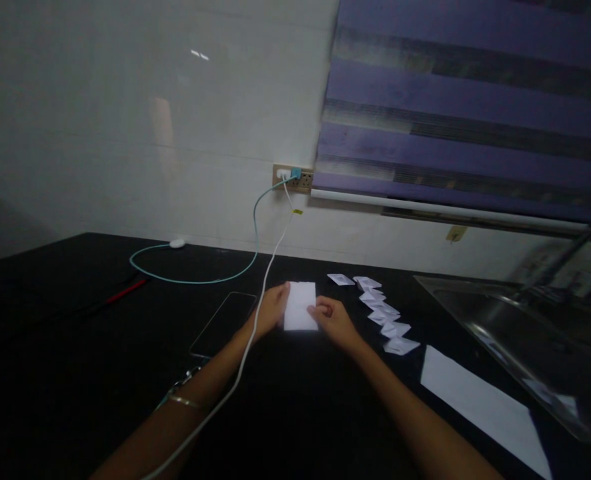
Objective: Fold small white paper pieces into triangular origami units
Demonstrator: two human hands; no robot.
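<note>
A small white rectangle of paper (pixel 299 305) lies on the black countertop (pixel 75 347). My left hand (pixel 271 311) rests against its left edge, fingers curled onto the paper. My right hand (pixel 330 320) presses its lower right corner, fingers bent in a pinch. Just right of my right hand runs a row of several small folded white paper pieces (pixel 384 313).
A dark phone (pixel 224 324) lies left of my left hand. A white cable (pixel 268 267) and a teal cable (pixel 195 279) run from a wall socket (pixel 292 178). A larger white sheet (pixel 480 400) lies at the right, beside a steel sink (pixel 525 340). A red pen (pixel 125 291) lies at the left.
</note>
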